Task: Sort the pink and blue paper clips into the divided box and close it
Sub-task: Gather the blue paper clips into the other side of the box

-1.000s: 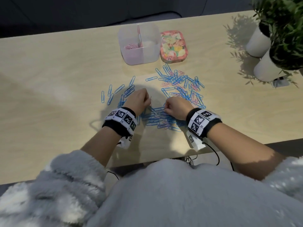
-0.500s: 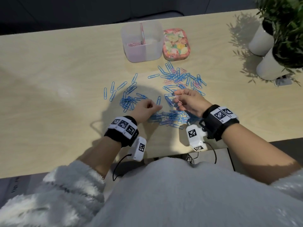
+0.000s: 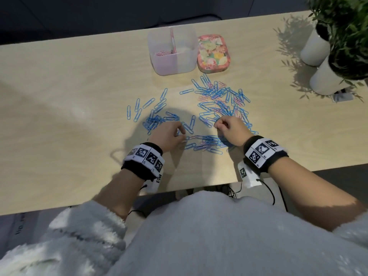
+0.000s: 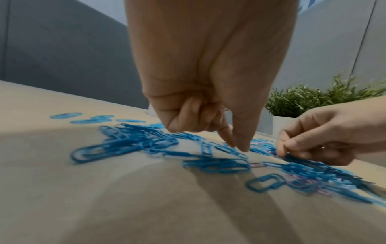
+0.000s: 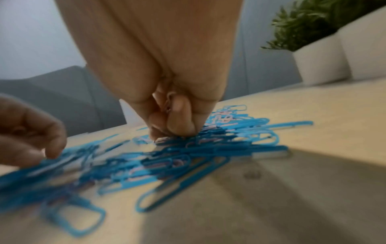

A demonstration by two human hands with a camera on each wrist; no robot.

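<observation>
A clear divided box (image 3: 171, 62) stands open at the back of the table, with pink paper clips (image 3: 162, 53) in its left compartment. Its floral lid (image 3: 214, 53) lies just right of it. Blue paper clips (image 3: 221, 100) mixed with a few pink ones are spread in front, and a mostly blue heap (image 3: 157, 120) lies further left. My left hand (image 3: 182, 134) pinches thumb and forefinger down onto a clip in the pile (image 4: 240, 147); its colour is unclear. My right hand (image 3: 218, 125) is curled, holding pink clips inside its fingers (image 5: 169, 109), fingertips on the pile.
Two white pots with green plants (image 3: 322, 74) stand at the table's right end. The near table edge (image 3: 179, 191) runs just behind my wrists. A grey fluffy garment covers the bottom of the head view.
My right hand has moved forward and left onto the mixed pile, fingers curling tighter. My left hand stayed by the near heap, with thumb and forefinger lowered onto the clips.
</observation>
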